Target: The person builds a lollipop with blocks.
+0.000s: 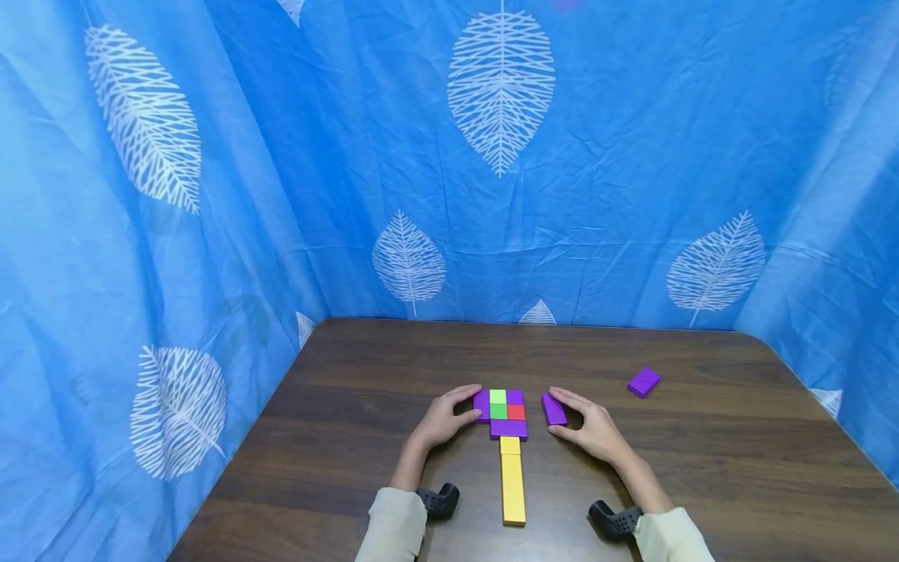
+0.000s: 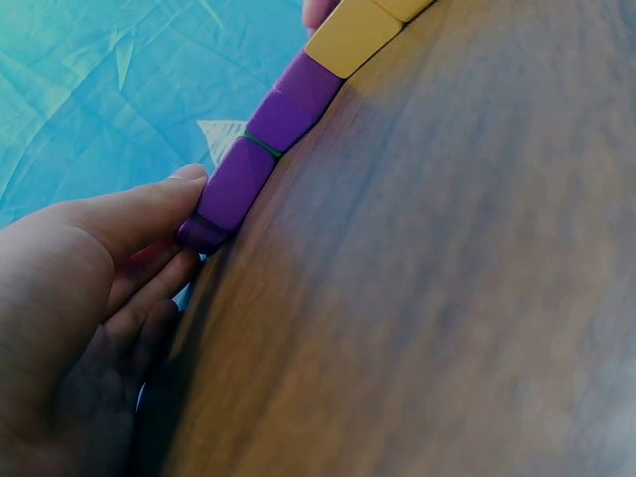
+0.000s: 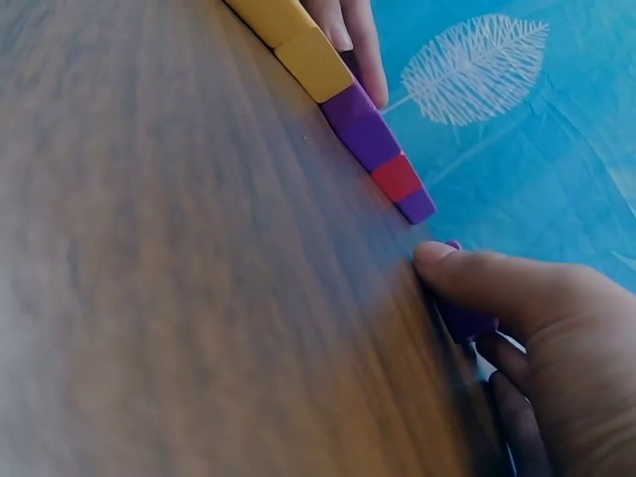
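On the dark wooden table, flat coloured blocks lie fitted together in a cluster. It has a light green block [image 1: 498,396], a green block [image 1: 498,411], a red block [image 1: 516,412] and purple ones around them. Thumb and finger of my left hand [image 1: 441,421] pinch the ends of the cluster's left purple block [image 1: 481,401]. Just right of the cluster, a separate purple block [image 1: 554,410] is held between thumb and fingers of my right hand [image 1: 597,433], slightly tilted and apart from the others. Below the lower purple block [image 1: 509,428] runs a yellow strip [image 1: 513,492].
Another purple block [image 1: 644,382] lies alone toward the back right of the table [image 1: 316,437]. Black wrist devices [image 1: 440,501] sit on both forearms. A blue curtain [image 1: 604,195] with white leaf prints hangs behind the table and at its sides.
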`<action>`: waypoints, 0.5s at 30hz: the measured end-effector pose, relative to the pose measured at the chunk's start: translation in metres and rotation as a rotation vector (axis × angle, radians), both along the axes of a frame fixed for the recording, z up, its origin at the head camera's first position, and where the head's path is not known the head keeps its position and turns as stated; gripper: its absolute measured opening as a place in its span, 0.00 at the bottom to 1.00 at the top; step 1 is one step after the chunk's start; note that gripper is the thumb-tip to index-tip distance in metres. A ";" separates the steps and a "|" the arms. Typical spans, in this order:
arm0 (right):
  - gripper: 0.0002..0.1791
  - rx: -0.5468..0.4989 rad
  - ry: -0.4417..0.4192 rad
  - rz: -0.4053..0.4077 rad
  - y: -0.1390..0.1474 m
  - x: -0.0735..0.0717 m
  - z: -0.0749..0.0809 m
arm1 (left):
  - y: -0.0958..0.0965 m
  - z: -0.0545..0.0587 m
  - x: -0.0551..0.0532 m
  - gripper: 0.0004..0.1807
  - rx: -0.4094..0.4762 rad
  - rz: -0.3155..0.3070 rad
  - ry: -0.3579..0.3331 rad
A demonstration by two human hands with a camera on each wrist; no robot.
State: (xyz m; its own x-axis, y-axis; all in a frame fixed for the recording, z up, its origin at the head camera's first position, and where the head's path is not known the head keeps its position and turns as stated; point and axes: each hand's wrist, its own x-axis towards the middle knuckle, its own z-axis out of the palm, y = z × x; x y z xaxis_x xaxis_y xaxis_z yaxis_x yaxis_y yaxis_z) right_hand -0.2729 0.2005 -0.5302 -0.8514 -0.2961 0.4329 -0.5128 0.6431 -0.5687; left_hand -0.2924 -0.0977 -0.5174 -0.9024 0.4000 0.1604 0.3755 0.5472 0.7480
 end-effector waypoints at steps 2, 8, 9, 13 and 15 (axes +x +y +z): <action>0.34 -0.007 0.015 -0.008 -0.001 0.001 0.000 | 0.000 0.000 0.000 0.27 -0.005 0.000 -0.001; 0.31 -0.042 0.037 -0.048 -0.008 0.002 0.000 | 0.000 0.000 -0.001 0.27 -0.010 -0.009 0.013; 0.31 -0.054 0.040 -0.050 -0.010 0.001 0.000 | 0.000 -0.001 -0.001 0.27 -0.008 -0.008 0.013; 0.30 -0.079 0.045 -0.039 -0.019 -0.002 0.000 | 0.000 -0.002 -0.002 0.27 -0.005 -0.001 0.006; 0.30 -0.070 0.043 -0.028 -0.023 -0.003 0.000 | 0.000 -0.002 -0.002 0.27 -0.004 -0.003 0.011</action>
